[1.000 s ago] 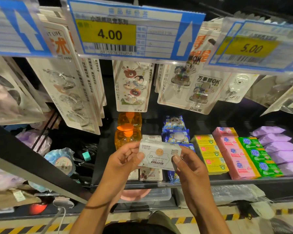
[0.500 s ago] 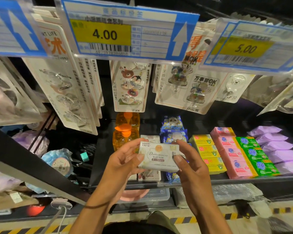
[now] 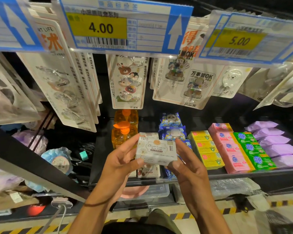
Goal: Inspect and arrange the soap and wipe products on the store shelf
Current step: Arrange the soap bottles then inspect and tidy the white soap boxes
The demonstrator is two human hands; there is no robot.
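A white soap box (image 3: 156, 150) with a gold emblem is held in front of the shelf (image 3: 243, 173) by both hands. My left hand (image 3: 123, 159) grips its left end, thumb on the lower front edge. My right hand (image 3: 186, 159) grips its right end. Behind and below it lie more white soap boxes (image 3: 148, 172). To the right stand blue wipe packs (image 3: 173, 130), yellow soap boxes (image 3: 208, 149), pink soap bars (image 3: 230, 149), green soap bars (image 3: 254, 151) and purple wipe packs (image 3: 276, 142) in rows.
Two orange pump bottles (image 3: 124, 130) stand at the shelf's left. Hook packs (image 3: 128, 81) hang above, below price tags (image 3: 118, 26) reading 4.00 and 5.00. A black shelf beam (image 3: 24, 159) slants across the left. A clear bin (image 3: 152, 191) sits underneath.
The box has tilted a little, its front edge now facing me more. My left thumb has slid down to the lower front edge. Both hands stay in place.
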